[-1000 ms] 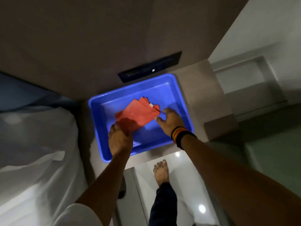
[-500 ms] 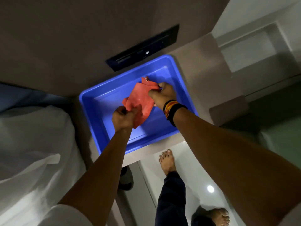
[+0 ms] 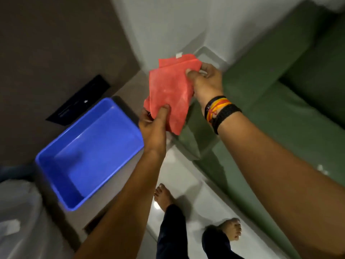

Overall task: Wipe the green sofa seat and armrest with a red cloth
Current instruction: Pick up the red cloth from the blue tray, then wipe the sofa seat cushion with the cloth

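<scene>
A folded red cloth (image 3: 170,90) with a small white tag hangs in the air between my two hands. My left hand (image 3: 154,124) pinches its lower edge. My right hand (image 3: 206,83), with coloured bands on the wrist, grips its upper right corner. The green sofa (image 3: 291,113) fills the right side; its armrest (image 3: 261,58) runs up behind my right hand and the seat lies lower right. The cloth is held above the sofa's near corner, not touching it.
An empty blue plastic tub (image 3: 89,152) sits on a low beige stand at the left. White bedding (image 3: 16,217) lies at the lower left. My bare feet (image 3: 164,197) stand on a glossy white floor. A black wall panel (image 3: 78,101) is behind the tub.
Both hands have lifted the red cloth out of the blue tub and carried it right, toward the sofa. My view has swung right, so the sofa now shows.
</scene>
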